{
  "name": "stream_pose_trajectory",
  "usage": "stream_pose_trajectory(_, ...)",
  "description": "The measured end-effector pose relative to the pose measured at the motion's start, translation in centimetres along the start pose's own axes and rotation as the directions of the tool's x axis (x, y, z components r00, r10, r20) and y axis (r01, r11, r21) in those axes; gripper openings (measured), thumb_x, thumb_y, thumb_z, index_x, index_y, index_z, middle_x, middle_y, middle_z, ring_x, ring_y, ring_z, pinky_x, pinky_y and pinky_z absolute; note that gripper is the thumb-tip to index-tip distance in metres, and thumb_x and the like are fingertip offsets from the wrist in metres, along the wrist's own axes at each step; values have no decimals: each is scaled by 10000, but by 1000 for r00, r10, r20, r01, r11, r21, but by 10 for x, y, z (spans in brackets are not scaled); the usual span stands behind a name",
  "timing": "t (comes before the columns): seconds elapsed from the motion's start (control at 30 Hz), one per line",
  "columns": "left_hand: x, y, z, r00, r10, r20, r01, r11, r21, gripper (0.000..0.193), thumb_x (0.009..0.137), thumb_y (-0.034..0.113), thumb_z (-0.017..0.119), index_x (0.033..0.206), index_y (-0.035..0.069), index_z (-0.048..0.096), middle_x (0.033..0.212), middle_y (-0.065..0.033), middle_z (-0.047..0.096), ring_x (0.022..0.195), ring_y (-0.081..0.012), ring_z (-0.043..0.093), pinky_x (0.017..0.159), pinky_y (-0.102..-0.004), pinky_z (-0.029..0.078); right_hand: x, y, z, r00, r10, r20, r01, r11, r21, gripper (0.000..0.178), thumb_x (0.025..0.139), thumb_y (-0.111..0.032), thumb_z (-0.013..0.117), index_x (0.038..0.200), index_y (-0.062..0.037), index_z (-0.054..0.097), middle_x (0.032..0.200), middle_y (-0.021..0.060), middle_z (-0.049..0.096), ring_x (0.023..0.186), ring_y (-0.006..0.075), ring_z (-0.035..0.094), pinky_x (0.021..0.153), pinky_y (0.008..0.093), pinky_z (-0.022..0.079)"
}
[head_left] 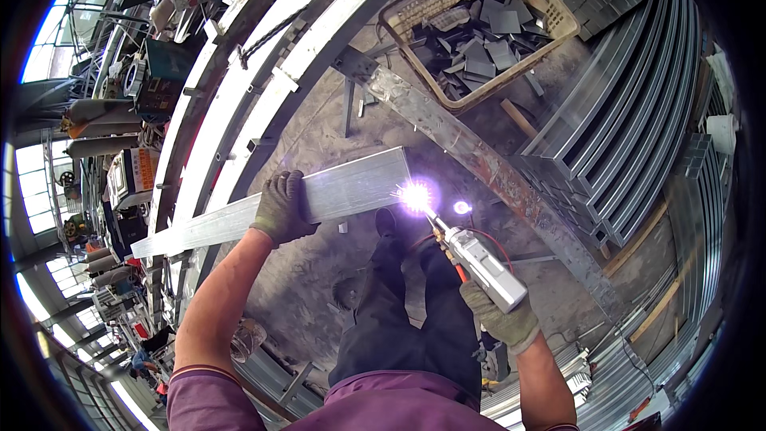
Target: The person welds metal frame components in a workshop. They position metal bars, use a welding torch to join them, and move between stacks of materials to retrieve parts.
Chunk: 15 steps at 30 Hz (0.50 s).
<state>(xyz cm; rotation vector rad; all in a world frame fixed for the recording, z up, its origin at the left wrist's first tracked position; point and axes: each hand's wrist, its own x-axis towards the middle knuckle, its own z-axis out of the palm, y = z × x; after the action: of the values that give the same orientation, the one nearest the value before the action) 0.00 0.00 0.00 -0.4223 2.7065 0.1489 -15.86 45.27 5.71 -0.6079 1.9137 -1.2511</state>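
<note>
Head view: a long silver metal tube (pixel 359 179) lies across the middle of the scene, its right end beside a white-violet flare (pixel 416 196) and its other end reaching well left. The gloved left hand (pixel 284 207) grasps it partway along, fingers curled over the metal. Near and right of the flare, a pale grey torch (pixel 488 267) points at that right end; the gloved right hand (pixel 503 315) is wrapped round its rear, though some fingers are hidden underneath. A red hose (pixel 504 249) loops beside it.

The step in hand looks like hot work on the tube's right end, welding or cutting; glare hides the joint, so I cannot tell which. The next move seems to call for a steady torch and a firm left grasp.

Beyond lie a scuffed beam (pixel 471 156) and, farther, a cream crate (pixel 415 68) of metal offcuts (pixel 503 22). Stacked profiles (pixel 638 96) fill the right, pale curved frames (pixel 319 56) the far left. At left, an orange-and-white panel (pixel 144 169) carries small printing; no lettering is discernible on the tube.
</note>
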Motion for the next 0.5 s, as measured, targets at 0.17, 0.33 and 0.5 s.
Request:
stream_pose_trajectory(0.17,-2,-7,-2,1000,-23,6,23,999,43,1236,522,429,975,1513,0,374,1428,-249,513,1337,-441,498,1177,-533,380,5,-4,5,997,-73,-25,73,997,17,380,974,-126,806,1319,1,710,1125,86,792,1001,126,741,831,289,598)
stream_pose_trajectory(0.33,0,-3,1,1000,-24,3,24,1000,11,1218,524,444,966,1505,6,393,1425,-242,521,1340,-442,493,1179,-526,378,-5,9,21,997,25,-74,-24,1000,2,403,960,-119,819,1329,-12,699,1138,72,784,1022,124,730,877,296,588)
stream_pose_trajectory(0.5,-2,-6,5,1000,-10,-12,10,1000,15,1196,527,443,964,1490,8,405,1412,-240,525,1326,-444,496,1176,-527,383,-12,21,22,970,194,-146,-172,973,152,331,999,-150,774,1289,-7,704,1047,53,754,921,133,689,799,313,567)
